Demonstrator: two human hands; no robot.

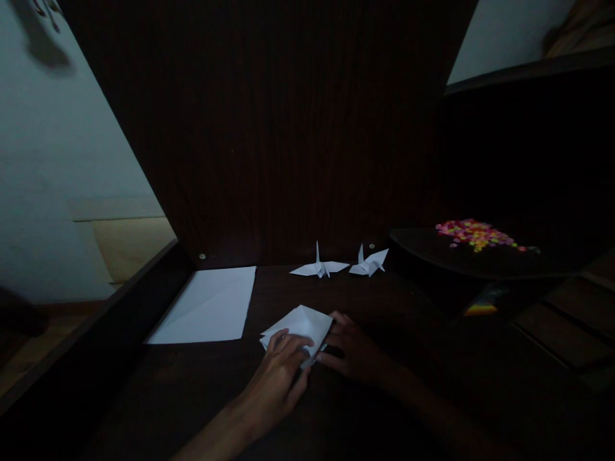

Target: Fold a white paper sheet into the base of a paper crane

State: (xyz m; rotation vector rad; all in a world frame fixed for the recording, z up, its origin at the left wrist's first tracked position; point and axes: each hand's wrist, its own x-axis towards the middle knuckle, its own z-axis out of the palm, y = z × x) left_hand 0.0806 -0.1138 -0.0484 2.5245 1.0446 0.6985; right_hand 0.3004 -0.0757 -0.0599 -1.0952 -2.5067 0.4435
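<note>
A folded sheet of white paper (pixel 307 323) lies on the dark desk in front of me, with layered corners at its left side. My left hand (pixel 283 365) rests over its lower part, fingers bent and pressing on top, thumb by the near edge. At the right edge of the paper, my right hand (pixel 350 346) grips with fingers and thumb; shadow hides part of that hand. Behind the paper stand two folded white paper cranes, one in the middle (pixel 320 267) and one to its right (pixel 369 264).
A flat white sheet of paper (pixel 211 307) with a diagonal crease lies to the left. On a raised dark shelf (pixel 413 246) at the right sits a pile of small colourful pieces (pixel 478 234). A dark wooden panel (pixel 283 141) rises behind the desk. The light is dim.
</note>
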